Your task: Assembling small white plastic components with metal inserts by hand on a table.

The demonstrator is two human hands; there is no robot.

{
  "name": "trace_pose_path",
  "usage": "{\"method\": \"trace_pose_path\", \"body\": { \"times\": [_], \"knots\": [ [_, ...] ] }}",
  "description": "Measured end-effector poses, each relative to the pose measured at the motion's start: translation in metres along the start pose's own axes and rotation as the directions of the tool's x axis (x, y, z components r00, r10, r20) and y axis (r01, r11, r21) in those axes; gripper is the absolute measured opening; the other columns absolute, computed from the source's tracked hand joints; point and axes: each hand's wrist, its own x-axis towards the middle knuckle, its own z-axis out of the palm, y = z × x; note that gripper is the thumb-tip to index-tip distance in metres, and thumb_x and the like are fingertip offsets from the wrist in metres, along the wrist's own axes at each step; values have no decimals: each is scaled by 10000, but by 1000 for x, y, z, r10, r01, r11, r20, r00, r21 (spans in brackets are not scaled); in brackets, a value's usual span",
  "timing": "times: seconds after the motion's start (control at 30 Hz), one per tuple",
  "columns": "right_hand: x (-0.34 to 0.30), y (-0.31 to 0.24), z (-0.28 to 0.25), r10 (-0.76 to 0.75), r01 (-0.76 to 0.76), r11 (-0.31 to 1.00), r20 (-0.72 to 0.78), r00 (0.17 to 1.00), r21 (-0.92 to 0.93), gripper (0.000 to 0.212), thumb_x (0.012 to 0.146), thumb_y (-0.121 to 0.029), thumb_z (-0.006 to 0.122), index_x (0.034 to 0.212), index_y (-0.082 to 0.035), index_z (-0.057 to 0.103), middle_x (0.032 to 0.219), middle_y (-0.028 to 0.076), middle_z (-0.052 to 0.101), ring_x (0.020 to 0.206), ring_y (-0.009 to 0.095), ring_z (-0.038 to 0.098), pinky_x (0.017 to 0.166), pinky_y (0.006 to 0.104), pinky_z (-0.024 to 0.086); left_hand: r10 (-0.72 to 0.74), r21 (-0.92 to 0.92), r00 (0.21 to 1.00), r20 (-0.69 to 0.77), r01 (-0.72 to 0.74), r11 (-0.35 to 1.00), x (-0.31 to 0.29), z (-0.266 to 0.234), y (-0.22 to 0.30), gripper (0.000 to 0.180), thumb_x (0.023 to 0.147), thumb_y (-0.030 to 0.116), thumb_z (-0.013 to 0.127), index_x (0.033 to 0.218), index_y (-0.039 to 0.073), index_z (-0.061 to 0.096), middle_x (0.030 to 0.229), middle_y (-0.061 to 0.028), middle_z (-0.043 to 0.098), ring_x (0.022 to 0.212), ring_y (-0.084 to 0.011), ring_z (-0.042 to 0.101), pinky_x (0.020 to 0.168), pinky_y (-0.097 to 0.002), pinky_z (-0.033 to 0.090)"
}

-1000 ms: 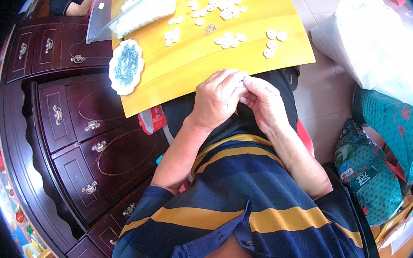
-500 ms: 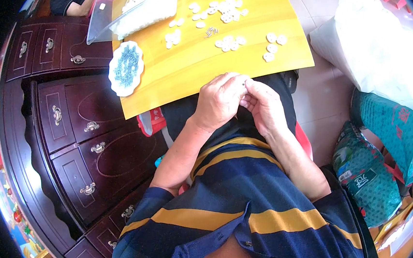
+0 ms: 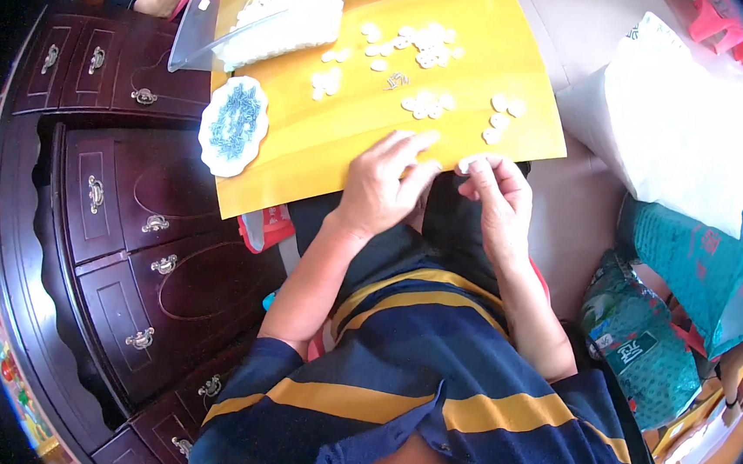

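My right hand (image 3: 499, 188) pinches a small white round piece (image 3: 465, 164) between thumb and fingers, just off the near edge of a yellow board (image 3: 307, 161). To its left, my left hand (image 3: 382, 182) is over that same edge, thumb and fingers apart, with nothing visible in it. White round pieces lie in loose groups on the board, such as a cluster (image 3: 428, 105) beyond my hands and another group (image 3: 496, 118) toward the right. Among them sits a little heap of small metal pins or screws (image 3: 396, 81).
A white scalloped dish (image 3: 258, 125) of small bluish metal pieces stands at the board's left. Beyond it is a clear plastic bin (image 3: 192, 48) with white pieces. Dark wooden drawers (image 3: 144, 188) line the left. A white sack (image 3: 661, 106) and teal bags (image 3: 638, 340) stand right. Other people appear at the edges.
My hands were together at the board's near edge; now they are apart. The left has spread its fingers, and the right holds the white piece to the right. The view has shifted slightly.
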Motion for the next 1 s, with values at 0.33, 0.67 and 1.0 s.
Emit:
{"method": "trace_pose_path", "body": {
  "times": [0.33,0.67,1.0],
  "knots": [
    [23,-27,-18,-297,174,763,-98,950,-622,122,971,-142,686,984,-23,710,794,-11,670,711,46,563,661,206,473,105,467,991,-88,-53,883,35,-37,-59,287,904,152,669,1183,85,685,996,-105,666,875,-294,672,755,-400,549],
    [46,-45,-25,-367,158,390,4,930,-907,217,890,-266,716,925,-53,713,698,114,683,622,240,671,641,346,525,124,459,988,-96,-67,886,39,-32,-66,179,878,193,714,1039,129,756,920,-59,660,843,-264,679,717,-384,553],
    [43,-41,-5,-404,179,278,55,913,-944,304,840,-291,781,941,-86,581,652,48,569,587,238,586,617,392,490,139,411,987,-75,-96,907,60,-29,-83,128,906,206,664,904,94,727,911,-79,681,812,-296,693,693,-411,561]
  ]
}}
